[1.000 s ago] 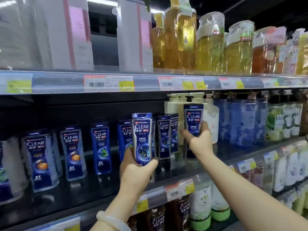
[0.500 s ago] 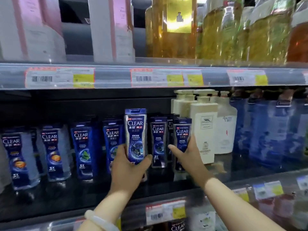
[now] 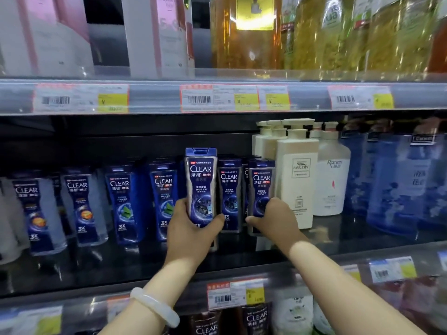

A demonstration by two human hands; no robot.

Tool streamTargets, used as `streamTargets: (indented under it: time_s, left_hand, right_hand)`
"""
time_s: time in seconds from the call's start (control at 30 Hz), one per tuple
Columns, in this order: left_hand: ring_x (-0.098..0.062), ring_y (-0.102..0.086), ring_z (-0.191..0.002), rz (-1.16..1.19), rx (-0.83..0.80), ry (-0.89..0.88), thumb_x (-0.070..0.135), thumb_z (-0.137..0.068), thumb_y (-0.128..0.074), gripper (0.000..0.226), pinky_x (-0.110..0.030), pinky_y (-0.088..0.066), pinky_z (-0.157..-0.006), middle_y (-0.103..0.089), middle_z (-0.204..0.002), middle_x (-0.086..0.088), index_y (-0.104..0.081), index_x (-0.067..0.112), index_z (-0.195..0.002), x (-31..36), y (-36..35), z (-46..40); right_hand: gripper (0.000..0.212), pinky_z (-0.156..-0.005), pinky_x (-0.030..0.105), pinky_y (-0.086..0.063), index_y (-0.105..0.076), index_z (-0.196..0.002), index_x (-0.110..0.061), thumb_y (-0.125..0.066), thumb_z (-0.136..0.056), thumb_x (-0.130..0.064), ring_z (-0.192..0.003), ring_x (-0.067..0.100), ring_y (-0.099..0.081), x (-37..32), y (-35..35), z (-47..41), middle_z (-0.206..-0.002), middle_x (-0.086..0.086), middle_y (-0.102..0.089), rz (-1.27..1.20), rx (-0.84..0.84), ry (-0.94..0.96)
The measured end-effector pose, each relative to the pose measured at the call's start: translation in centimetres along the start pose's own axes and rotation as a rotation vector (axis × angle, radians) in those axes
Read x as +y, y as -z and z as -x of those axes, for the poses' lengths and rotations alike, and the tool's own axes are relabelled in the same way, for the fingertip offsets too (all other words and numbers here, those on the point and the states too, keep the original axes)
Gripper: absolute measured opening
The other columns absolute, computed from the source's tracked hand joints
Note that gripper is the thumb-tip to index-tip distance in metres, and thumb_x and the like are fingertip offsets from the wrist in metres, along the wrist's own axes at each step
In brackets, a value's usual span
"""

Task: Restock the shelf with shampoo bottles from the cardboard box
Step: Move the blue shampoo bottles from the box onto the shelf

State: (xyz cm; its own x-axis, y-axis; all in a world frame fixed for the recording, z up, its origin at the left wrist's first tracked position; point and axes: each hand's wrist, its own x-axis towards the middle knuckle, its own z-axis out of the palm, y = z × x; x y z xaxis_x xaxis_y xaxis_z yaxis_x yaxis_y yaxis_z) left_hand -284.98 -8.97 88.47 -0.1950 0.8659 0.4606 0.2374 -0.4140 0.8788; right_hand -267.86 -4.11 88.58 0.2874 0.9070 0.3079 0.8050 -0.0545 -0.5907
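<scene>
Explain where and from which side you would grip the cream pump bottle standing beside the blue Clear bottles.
Probably the flat-sided body of the cream pump bottle, taken from the front with fingers on its left and right faces. It stands upright at the front of its row; the right hand and a Clear bottle crowd its left side.

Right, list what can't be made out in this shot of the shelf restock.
Head view only:
- Cardboard box: out of frame.
- Base of the tall dark-blue Clear shampoo bottle: covered by the left hand gripping it.
- Lower label of the shorter dark-blue Clear bottle: hidden behind the right hand.
- Prices on the yellow shelf tags: blurred.
- Amber bottles on the top shelf: caps cut off by the upper edge.
</scene>
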Motion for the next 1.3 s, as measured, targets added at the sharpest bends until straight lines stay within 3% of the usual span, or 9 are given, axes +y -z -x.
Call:
streamTargets:
  time_s: [0.1, 0.4, 0.53, 0.67, 0.8, 0.87, 0.97, 1.13, 1.3]
  left_hand:
    - [0.003, -0.058, -0.084, -0.007, 0.011, -0.014, 0.018, -0.071, -0.078, 0.045, -0.013, -0.042, -0.067, -0.062, -0.093, 0.014, -0.050, 0.020, -0.107, 0.0, -0.1, 0.0]
    - [0.008, -0.056, -0.080, -0.014, -0.006, -0.031, 0.018, -0.072, -0.077, 0.046, -0.010, -0.041, -0.062, -0.060, -0.089, 0.017, -0.049, 0.017, -0.108, -0.3, -0.8, 0.2]
    - [0.009, -0.054, -0.078, -0.035, -0.055, -0.047, 0.024, -0.074, -0.076, 0.049, -0.010, -0.041, -0.063, -0.056, -0.088, 0.020, -0.042, 0.019, -0.108, -0.3, -1.4, 0.2]
    - [-0.001, -0.056, -0.093, -0.064, -0.179, -0.079, 0.027, -0.082, -0.069, 0.047, -0.012, -0.044, -0.074, -0.055, -0.101, 0.012, -0.035, 0.016, -0.112, -0.6, -2.9, -0.1]
    - [0.004, -0.053, -0.095, -0.048, -0.296, -0.037, 0.024, -0.090, -0.057, 0.036, -0.003, -0.045, -0.067, -0.053, -0.109, 0.008, -0.031, 0.020, -0.114, -0.4, -4.3, -1.1]
    - [-0.008, -0.054, -0.103, -0.082, -0.330, 0.011, 0.027, -0.093, -0.051, 0.030, -0.012, -0.048, -0.079, -0.051, -0.118, -0.002, -0.031, 0.021, -0.115, -0.9, -4.9, -1.7]
    - [-0.022, -0.048, -0.114, -0.198, -0.392, 0.123, 0.035, -0.094, -0.047, 0.031, -0.040, -0.040, -0.102, -0.045, -0.126, -0.007, -0.034, 0.024, -0.120, -1.8, -4.9, -2.1]
    - [-0.016, -0.058, -0.099, -0.204, -0.424, 0.156, 0.030, -0.091, -0.056, 0.029, -0.027, -0.044, -0.087, -0.062, -0.110, -0.002, -0.052, 0.015, -0.115, -1.6, -2.7, -2.9]
    - [-0.016, -0.061, -0.102, -0.184, -0.386, 0.121, 0.026, -0.086, -0.063, 0.030, -0.033, -0.048, -0.096, -0.066, -0.110, -0.002, -0.057, 0.015, -0.113, -1.6, -4.0, -2.2]
  right_hand:
    - [0.045, -0.060, 0.025, -0.040, -0.042, -0.085, -0.009, -0.073, -0.075, -0.040, -0.070, 0.016, -0.050, -0.5, -0.3, 0.2, -0.084, 0.004, -0.053, 0.043, 0.032, -0.008]
    - [0.049, -0.067, 0.026, -0.041, -0.051, -0.102, -0.001, -0.070, -0.079, -0.040, -0.093, 0.025, -0.061, -1.1, -0.3, 0.6, -0.103, 0.013, -0.063, 0.069, 0.024, -0.029]
    - [0.032, -0.065, 0.026, -0.041, -0.050, -0.090, -0.007, -0.069, -0.082, -0.033, -0.081, 0.022, -0.056, -0.4, 0.5, 1.3, -0.097, 0.010, -0.062, 0.008, 0.000, 0.001]
    - [0.024, -0.067, 0.025, -0.043, -0.054, -0.087, -0.011, -0.065, -0.084, -0.032, -0.088, 0.025, -0.063, 0.4, 1.6, 2.0, -0.084, 0.004, -0.059, 0.004, 0.040, 0.052]
    - [0.034, -0.085, 0.029, -0.045, -0.057, -0.114, -0.009, -0.061, -0.087, -0.030, -0.106, 0.026, -0.060, 0.9, 3.0, 2.5, -0.112, 0.007, -0.065, -0.026, 0.061, 0.089]
    - [0.039, -0.091, 0.031, -0.045, -0.054, -0.122, -0.009, -0.060, -0.089, -0.029, -0.110, 0.024, -0.058, 1.4, 3.3, 2.6, -0.120, 0.006, -0.063, -0.024, 0.049, 0.117]
    - [0.043, -0.093, 0.031, -0.044, -0.051, -0.126, -0.011, -0.058, -0.089, -0.031, -0.112, 0.022, -0.056, 2.2, 3.2, 2.7, -0.123, 0.005, -0.061, 0.006, 0.013, 0.128]
    - [0.038, -0.090, 0.031, -0.047, -0.054, -0.120, -0.010, -0.059, -0.089, -0.031, -0.108, 0.022, -0.058, 2.4, 2.9, 2.7, -0.116, 0.005, -0.064, 0.017, -0.021, 0.162]
    - [0.027, -0.087, 0.036, -0.051, -0.059, -0.109, -0.011, -0.062, -0.086, -0.025, -0.098, 0.022, -0.062, 2.1, 2.4, 2.4, -0.106, 0.005, -0.067, -0.015, -0.021, 0.162]
